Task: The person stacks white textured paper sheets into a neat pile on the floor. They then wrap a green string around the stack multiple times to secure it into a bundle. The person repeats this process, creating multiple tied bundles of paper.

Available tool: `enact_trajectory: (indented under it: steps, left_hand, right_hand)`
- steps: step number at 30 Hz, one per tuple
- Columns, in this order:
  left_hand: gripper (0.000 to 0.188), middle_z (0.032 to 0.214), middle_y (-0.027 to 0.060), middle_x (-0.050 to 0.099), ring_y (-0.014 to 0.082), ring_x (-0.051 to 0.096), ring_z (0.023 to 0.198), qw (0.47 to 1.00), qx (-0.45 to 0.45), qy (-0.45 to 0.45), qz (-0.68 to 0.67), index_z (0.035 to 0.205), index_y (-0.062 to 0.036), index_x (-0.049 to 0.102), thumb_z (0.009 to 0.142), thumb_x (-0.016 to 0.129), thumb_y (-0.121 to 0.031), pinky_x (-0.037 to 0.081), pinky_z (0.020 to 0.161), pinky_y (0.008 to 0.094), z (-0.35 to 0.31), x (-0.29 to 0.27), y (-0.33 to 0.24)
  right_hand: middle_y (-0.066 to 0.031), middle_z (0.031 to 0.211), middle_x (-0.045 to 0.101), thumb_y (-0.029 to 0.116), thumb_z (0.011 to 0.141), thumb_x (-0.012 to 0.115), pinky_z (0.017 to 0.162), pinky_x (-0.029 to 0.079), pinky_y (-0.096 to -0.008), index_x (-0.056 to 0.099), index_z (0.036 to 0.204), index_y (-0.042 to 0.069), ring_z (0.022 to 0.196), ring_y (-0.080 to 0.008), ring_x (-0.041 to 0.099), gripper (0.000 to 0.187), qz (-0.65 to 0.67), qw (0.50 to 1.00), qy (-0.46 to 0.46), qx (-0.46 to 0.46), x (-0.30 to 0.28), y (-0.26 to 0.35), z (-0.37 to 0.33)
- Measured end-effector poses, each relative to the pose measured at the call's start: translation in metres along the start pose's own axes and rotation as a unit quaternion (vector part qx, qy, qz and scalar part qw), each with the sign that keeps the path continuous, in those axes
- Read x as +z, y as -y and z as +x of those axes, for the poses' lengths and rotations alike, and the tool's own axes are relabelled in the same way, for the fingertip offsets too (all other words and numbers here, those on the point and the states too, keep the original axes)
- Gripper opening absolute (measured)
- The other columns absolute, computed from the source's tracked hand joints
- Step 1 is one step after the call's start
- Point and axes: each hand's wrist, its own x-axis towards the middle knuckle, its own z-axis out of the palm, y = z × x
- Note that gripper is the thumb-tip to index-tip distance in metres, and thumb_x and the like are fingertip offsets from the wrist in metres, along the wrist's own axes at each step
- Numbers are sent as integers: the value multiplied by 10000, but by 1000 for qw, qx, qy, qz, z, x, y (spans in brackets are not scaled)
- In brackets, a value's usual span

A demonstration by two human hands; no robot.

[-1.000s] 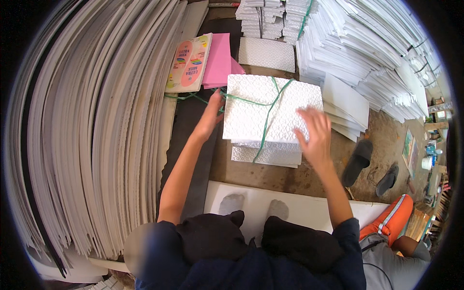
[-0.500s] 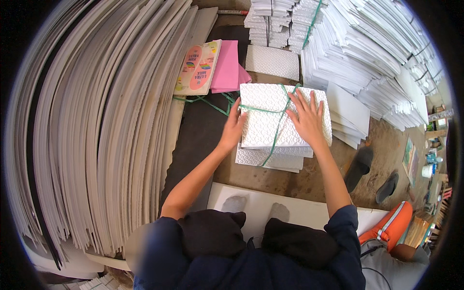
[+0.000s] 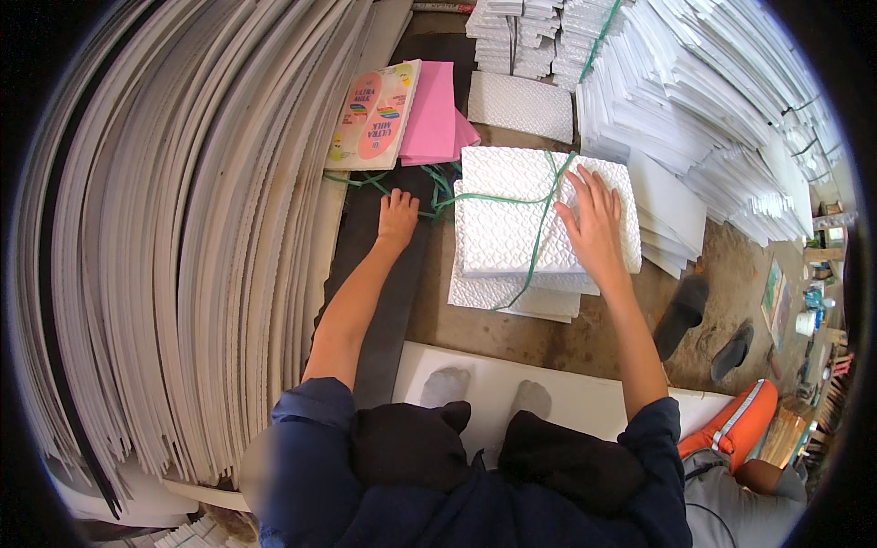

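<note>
A stack of white embossed sheets [image 3: 502, 237] lies in front of me, its upper part shifted against the lower layers. Green twine [image 3: 535, 260] runs across its top and down the near side. My right hand [image 3: 594, 224] rests on the right half of the stack, fingers spread, next to the twine. Left of the stack, my left hand [image 3: 398, 219] is over the dark mat with its fingers curled at the green twine, closed on it as far as I can see. Loose loops of twine lie just beyond that hand.
Tall upright white sheets [image 3: 219, 228] fill the left side. Pink sheets [image 3: 427, 114] and a printed carton sheet [image 3: 376, 119] lie beyond my left hand. High white stacks [image 3: 658, 100] stand at far right. Dark slippers [image 3: 683, 315] and a seated person's orange sleeve [image 3: 738, 416] are at right.
My left hand has left the stack's left edge and moved left to the twine. My right hand stays on the stack, shifted slightly right. The view has moved a little.
</note>
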Motion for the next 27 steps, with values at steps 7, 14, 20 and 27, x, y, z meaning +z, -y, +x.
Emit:
enact_trajectory:
  steps: [7, 14, 20, 27]
  left_hand:
    - [149, 765, 118, 548, 322, 555, 703, 961, 27, -112, -251, 807, -52, 539, 810, 543, -202, 450, 585, 410, -16, -68, -14]
    - [196, 668, 159, 553, 345, 538, 605, 878, -33, -247, -408, 742, -3, 524, 829, 536, -178, 399, 523, 392, -38, -246, -12]
    - [238, 676, 185, 559, 351, 547, 647, 901, 96, -271, -325, 743, -8, 560, 810, 553, -237, 410, 567, 412, -20, -362, -36]
    - [355, 558, 158, 495, 265, 438, 491, 861, 4, -229, -455, 710, 20, 547, 829, 532, -314, 359, 499, 352, 1, -393, -37]
  right_hand:
    - [-133, 1245, 394, 339, 855, 480, 959, 219, -545, 451, 1174, 65, 1171, -340, 343, 422, 5, 999, 3, -33, 1, 6, -10]
    - [-181, 1257, 373, 274, 840, 523, 971, 282, -438, 412, 1199, 40, 1161, -344, 357, 443, 122, 990, 13, -67, -38, 43, 6]
    - [-79, 1063, 502, 251, 849, 550, 788, 401, -281, 486, 1129, 33, 917, -144, 494, 361, 511, 849, 113, -70, -121, 104, 65]
    - [53, 607, 371, 247, 864, 474, 450, 290, -192, 571, 823, 59, 516, -45, 332, 215, 525, 837, -102, 117, -190, 1, 76]
